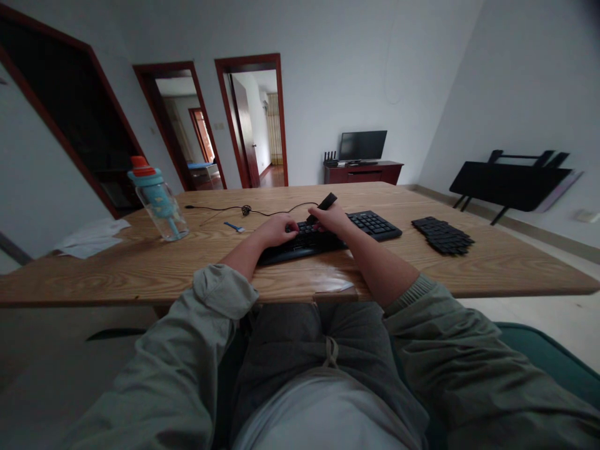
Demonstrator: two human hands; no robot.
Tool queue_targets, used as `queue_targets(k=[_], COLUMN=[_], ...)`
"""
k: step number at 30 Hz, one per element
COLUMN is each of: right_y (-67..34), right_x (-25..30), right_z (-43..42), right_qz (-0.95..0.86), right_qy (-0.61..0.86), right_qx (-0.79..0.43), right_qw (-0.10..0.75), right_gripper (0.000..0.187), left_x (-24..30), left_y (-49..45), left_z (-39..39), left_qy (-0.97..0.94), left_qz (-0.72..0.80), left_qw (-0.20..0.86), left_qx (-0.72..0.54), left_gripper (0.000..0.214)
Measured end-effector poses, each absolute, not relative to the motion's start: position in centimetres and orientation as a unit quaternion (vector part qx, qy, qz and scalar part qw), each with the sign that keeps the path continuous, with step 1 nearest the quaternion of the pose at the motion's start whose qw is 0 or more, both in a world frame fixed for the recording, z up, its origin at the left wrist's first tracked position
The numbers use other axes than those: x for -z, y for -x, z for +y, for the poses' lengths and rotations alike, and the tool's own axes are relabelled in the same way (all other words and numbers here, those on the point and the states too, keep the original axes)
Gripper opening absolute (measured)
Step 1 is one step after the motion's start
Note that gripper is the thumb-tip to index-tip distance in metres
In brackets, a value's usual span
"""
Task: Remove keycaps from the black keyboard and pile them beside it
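Observation:
A black keyboard (374, 225) lies on the wooden table in front of me, its left part partly covered by my hands. My left hand (277, 230) rests on the keyboard's left side, fingers curled in and pressed against it. In my right hand (330, 219) is a dark, flat-handled brush (327, 201), tilted with its handle end up; its lower end points down at the keys, and its tip is hidden by the fingers. Right of the keyboard lies a pile of loose black keycaps (443, 235).
A clear bottle (162, 209) with a red and blue lid stands at the left, beside crumpled white paper (91, 237). A small blue-and-white brush (234, 227) and a black cable (220, 209) lie left of the keyboard. The table's edge (187, 297) is close to my lap.

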State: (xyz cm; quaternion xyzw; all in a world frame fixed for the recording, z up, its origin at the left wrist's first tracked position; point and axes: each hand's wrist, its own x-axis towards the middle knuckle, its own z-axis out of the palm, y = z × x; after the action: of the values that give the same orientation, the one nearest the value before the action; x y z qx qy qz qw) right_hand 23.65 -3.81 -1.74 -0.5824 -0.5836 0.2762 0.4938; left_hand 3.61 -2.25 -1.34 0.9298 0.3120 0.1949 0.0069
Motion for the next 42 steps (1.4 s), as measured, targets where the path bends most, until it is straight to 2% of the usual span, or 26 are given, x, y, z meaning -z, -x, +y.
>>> queue_targets(k=[14,29,34,42], right_y=[-23.8,-23.6,-23.9,-24.5], right_x=[1.5,0.8,1.0,1.3], right_z=[-4.2,-5.0,-4.8,-4.3], right_qz=[-0.671,-0.658,-0.650,-0.615], right_qy=[0.509,0.508,0.482,0.485], right_qx=[-0.236,-0.275,-0.329,-0.395], right_qw=[0.484,0.484,0.487,0.480], right_gripper=[0.013,0.010,0.016,0.009], left_x=[0.9,0.7,0.8,1.1], left_y=[-4.2,-4.3,-4.2,-4.1], left_z=[-3.2,-3.8,-3.5,-3.2], left_qy=[-0.927,-0.930,-0.935,-0.938], left_qz=[0.307,0.297,0.286,0.276], left_qw=[-0.145,-0.163,-0.146,-0.138], left_qx=[-0.159,-0.145,-0.147,-0.156], left_gripper=[0.015,0.017,0.019,0.022])
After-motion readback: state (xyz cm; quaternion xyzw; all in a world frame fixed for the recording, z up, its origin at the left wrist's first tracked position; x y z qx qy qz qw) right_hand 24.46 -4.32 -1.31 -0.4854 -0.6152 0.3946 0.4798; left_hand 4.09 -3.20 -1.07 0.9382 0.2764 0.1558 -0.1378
